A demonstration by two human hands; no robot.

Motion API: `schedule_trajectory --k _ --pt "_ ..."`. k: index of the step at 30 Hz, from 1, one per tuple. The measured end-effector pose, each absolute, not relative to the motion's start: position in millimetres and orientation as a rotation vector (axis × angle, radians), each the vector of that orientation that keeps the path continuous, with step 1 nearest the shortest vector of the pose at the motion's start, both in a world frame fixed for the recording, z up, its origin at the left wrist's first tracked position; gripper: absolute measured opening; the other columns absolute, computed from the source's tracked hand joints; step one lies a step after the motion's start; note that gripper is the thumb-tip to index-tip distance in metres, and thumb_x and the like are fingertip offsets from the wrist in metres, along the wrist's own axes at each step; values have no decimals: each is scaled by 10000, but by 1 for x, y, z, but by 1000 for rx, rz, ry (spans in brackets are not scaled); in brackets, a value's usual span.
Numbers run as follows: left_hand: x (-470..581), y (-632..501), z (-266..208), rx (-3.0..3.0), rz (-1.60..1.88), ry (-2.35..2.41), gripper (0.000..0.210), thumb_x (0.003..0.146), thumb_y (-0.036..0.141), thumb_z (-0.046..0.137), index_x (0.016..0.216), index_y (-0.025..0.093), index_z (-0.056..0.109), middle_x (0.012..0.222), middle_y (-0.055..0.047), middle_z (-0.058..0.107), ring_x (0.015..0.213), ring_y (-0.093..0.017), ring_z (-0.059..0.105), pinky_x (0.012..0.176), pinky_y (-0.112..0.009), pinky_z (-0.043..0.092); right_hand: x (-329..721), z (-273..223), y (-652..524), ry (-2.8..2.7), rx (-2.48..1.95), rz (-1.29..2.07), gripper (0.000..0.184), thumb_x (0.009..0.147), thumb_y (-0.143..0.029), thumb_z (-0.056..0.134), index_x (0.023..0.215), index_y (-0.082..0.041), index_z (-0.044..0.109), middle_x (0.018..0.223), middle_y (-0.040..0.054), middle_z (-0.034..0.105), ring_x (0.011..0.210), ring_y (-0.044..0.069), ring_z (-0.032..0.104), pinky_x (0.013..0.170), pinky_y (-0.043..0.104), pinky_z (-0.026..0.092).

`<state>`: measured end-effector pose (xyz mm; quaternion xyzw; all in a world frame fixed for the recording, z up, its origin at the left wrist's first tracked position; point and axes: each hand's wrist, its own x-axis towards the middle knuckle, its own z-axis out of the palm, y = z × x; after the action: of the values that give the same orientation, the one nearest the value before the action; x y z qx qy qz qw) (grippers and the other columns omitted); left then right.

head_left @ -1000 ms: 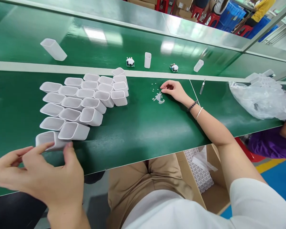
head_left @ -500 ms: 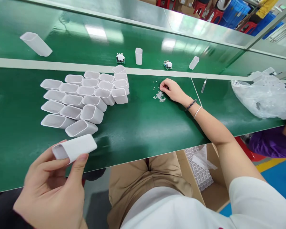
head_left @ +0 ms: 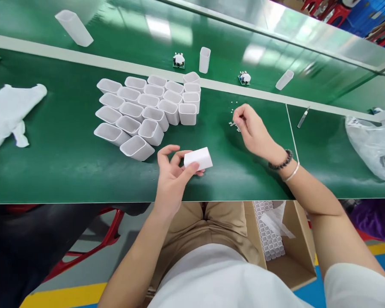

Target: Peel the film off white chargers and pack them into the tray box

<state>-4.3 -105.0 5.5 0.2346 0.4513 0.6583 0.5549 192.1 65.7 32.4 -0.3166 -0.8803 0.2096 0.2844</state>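
My left hand (head_left: 175, 175) grips a white plastic housing (head_left: 199, 158), tilted on its side above the front of the green table. Thumb and fingers press on its walls. My right hand (head_left: 252, 130) is closed in a pinch over a small heap of tiny translucent pieces (head_left: 234, 125), partly covering it. Whatever is between those fingertips is too small to make out. Left of my hands, several similar white housings (head_left: 137, 100) stand packed together, open ends up.
Along the white strip lie two small circuit boards (head_left: 179, 60) (head_left: 244, 78) and a few single housings (head_left: 204, 60). A slim knife (head_left: 303, 117) and a plastic bag (head_left: 372, 145) are at right, white gloves (head_left: 13, 111) at left. Below the edge stands a carton (head_left: 303, 256) of housings.
My left hand has carried the housing rightward, from the table's front left toward my right hand. My right hand has lifted slightly, still pinched. The view has also shifted.
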Motion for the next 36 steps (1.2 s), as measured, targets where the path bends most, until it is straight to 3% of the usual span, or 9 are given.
schedule_trajectory --k 3,8,12,15,20,26,36 --pt "-2 -103 8 522 1419 943 424 770 322 831 1136 251 630 1016 -6 656 778 -103 676 727 -215 607 181 41 17 -2321 -644 805 157 1059 -245 350 929 -229 436 891 39 537 792 179 501 757 348 481" --pt "11 -110 14 542 1308 995 441 639 256 918 1027 214 712 895 -11 695 738 -116 653 684 -215 581 176 34 -36 -2054 -560 1178 100 1056 -203 389 987 -230 458 882 21 515 791 151 511 718 308 462" --pt "19 -117 21 734 1362 1252 285 742 375 851 850 167 690 753 -6 657 660 -114 604 585 -213 519 174 32 -54 -1806 -595 1335 86 1047 -205 436 975 -224 478 827 5 494 733 132 505 656 275 454" --pt "21 -119 26 741 1321 1222 279 804 406 796 852 167 660 724 -5 667 603 -107 611 537 -204 501 173 33 -60 -1726 -577 1423 96 1044 -186 442 963 -220 482 812 -1 507 724 122 534 645 260 481" --pt "26 -122 33 751 1413 1239 351 847 346 756 1123 250 561 787 26 676 523 -100 619 457 -197 482 178 24 -72 -1881 -604 1089 117 1014 -127 457 1021 -223 522 871 31 574 774 148 553 691 302 500" --pt "36 -128 37 811 1441 1322 203 866 351 727 960 214 611 768 23 615 548 -85 580 472 -190 529 181 15 -79 -1995 -533 650 231 953 -71 457 1079 -239 552 849 57 620 803 208 600 707 382 539" --pt "41 -134 36 877 1426 1413 258 857 414 740 979 240 592 771 28 601 557 -96 571 481 -208 496 184 16 -80 -2048 -525 469 283 938 -58 455 1116 -259 546 831 55 635 770 211 630 629 366 537"
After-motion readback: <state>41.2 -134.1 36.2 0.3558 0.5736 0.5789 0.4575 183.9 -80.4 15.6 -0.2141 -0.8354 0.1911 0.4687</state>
